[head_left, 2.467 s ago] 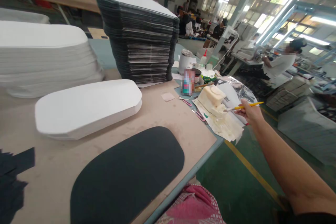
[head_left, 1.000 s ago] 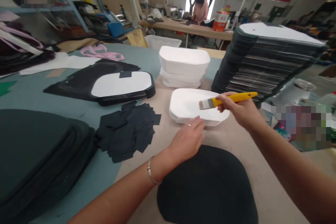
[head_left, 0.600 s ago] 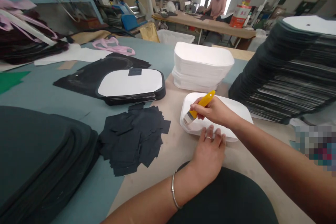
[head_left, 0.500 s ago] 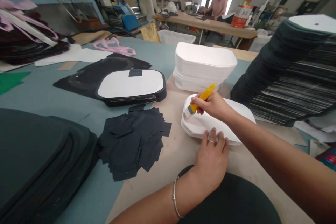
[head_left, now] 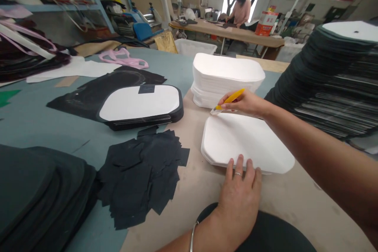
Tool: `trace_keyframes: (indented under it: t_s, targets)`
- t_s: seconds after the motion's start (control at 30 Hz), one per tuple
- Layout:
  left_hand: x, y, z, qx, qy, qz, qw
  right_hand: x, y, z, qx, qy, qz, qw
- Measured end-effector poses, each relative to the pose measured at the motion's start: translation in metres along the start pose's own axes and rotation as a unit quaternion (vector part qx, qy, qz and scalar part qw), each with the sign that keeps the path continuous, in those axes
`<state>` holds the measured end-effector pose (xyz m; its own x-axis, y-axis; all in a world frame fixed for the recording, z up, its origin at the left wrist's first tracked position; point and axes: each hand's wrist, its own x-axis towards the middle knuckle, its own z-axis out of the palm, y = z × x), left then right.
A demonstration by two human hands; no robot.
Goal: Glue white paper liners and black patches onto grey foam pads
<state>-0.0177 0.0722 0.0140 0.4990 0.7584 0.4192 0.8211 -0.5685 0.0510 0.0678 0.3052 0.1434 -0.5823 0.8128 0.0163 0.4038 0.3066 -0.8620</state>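
My right hand (head_left: 240,103) grips a yellow-handled brush (head_left: 232,97), its bristles at the back left edge of a low stack of white rounded sheets (head_left: 248,141). The fingertips of my left hand (head_left: 240,189) rest spread on the front edge of that stack. Behind it stands a taller white stack (head_left: 227,71). To the left lie a heap of small black pieces (head_left: 141,169) and a black stack topped by a white panel (head_left: 141,102) with a black square on it. Below my left hand is a dark rounded sheet (head_left: 274,232).
Tall dark stacked sheets (head_left: 333,75) lean at the right. More dark sheets (head_left: 38,193) fill the front left. Pink straps (head_left: 124,59) lie at the back. A person (head_left: 241,10) stands at a far table (head_left: 230,32).
My right hand and the brush have moved back from the stack's left part to its rear edge. My left hand stays at the front edge. The view has shifted slightly.
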Motion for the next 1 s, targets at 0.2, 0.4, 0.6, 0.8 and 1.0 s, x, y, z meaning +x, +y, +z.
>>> trace_keyframes:
  t_s: [0.2,0.4,0.6,0.8,1.0]
  targets:
    - [0.001,-0.001,0.0,-0.003,-0.008,0.003,1.0,-0.012,0.028,-0.034,-0.027,0.031,0.034,0.999]
    - [0.003,-0.002,-0.002,-0.008,-0.002,-0.001,1.0,-0.072,0.036,-0.071,-0.1,0.094,0.087,0.987]
    - [0.007,-0.005,-0.006,-0.009,-0.033,0.014,0.999,-0.131,0.056,-0.091,-0.244,0.196,0.17,0.935]
    - [0.035,-0.028,-0.038,-0.069,-0.141,0.047,0.987,-0.188,0.045,-0.065,-0.361,0.271,0.197,0.87]
    - [0.114,-0.104,-0.061,-0.317,-0.284,-0.049,0.904,-0.195,-0.014,0.014,-0.318,0.193,0.089,0.924]
